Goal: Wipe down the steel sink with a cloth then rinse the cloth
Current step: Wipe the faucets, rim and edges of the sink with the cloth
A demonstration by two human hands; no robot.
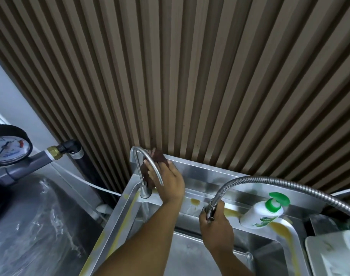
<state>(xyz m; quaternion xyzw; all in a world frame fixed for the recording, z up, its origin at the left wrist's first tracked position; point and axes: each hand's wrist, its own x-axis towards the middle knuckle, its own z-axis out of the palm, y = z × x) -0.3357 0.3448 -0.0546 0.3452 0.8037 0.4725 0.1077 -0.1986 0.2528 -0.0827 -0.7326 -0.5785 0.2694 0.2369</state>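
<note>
The steel sink [198, 174] fills the lower middle, with yellowish streaks along its rim. My left hand [168, 182] presses a dark brown cloth [159, 156] against the sink's back left corner, behind the small curved steel tap [150, 166]. My right hand [216, 226] grips the spray head [210, 209] of the flexible steel hose [279, 182], held over the basin's back edge. The cloth is mostly hidden under my left hand.
A white soap pump bottle [263, 212] with a green top stands on the back ledge at right. White dishes [333, 253] lie at far right. A pressure gauge [8, 146] on grey pipe and a plastic-wrapped tank [41, 226] stand at left. Ribbed brown wall panels rise behind.
</note>
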